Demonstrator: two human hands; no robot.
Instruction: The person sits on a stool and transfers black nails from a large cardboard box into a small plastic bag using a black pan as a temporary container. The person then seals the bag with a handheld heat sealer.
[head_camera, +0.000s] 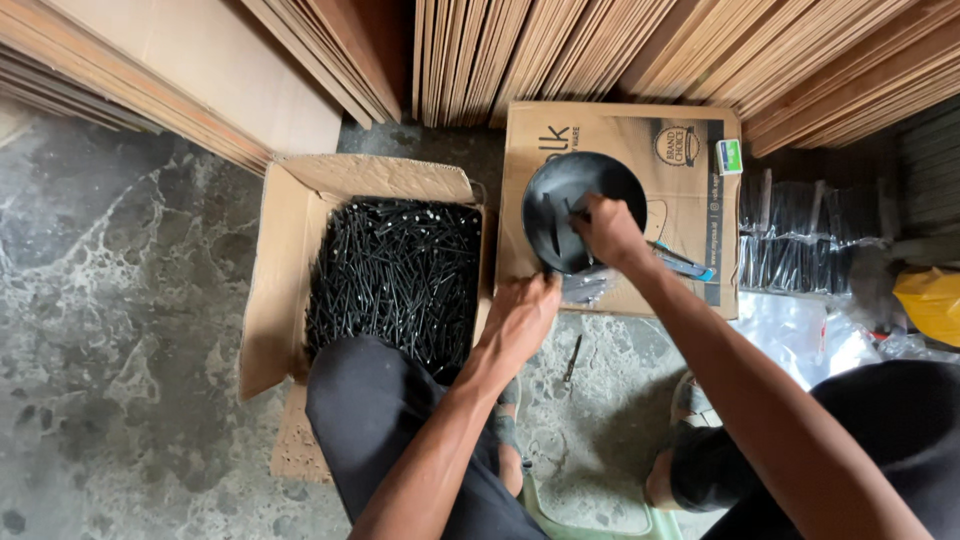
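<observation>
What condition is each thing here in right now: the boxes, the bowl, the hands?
Cardboard box: flaps open, filled with black nails.
Black bowl: tilted, resting on the flat carton, a few nails inside.
Flat carton: closed, lying flat.
Left hand: at the bowl's lower rim, steadying it.
Right hand: inside the bowl, fingers pinched on a nail.
Loose nail: lying alone on the floor.
Clear bags: packed with dark nails, stacked.

Soft even daylight, faint shadows, sharp focus, slight wide-angle edge distortion
</observation>
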